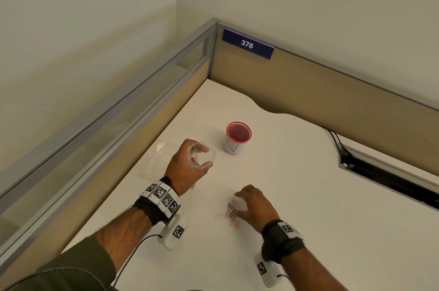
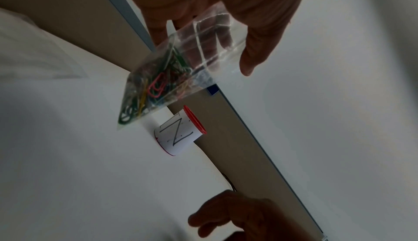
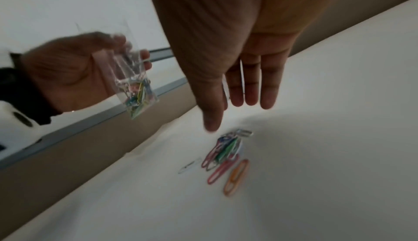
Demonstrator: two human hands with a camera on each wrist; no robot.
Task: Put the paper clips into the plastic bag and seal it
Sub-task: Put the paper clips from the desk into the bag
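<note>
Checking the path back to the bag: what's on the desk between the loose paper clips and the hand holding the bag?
Only bare desk shows in the head view between loose paper clips and left hand.

Two readable marks: a no. sign and a hand-drawn letter.
White "376" stood on a blue plate (image 1: 248, 43) fixed to the partition's top rail; a black "N" was on the white paper wrap of the red-rimmed cup (image 1: 235, 140).

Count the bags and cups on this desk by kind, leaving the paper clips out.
Plastic bags: 2, the held bag in the left hand and the flat bag on the desk
Cups: 1, the red-rimmed cup
Total: 3
</note>
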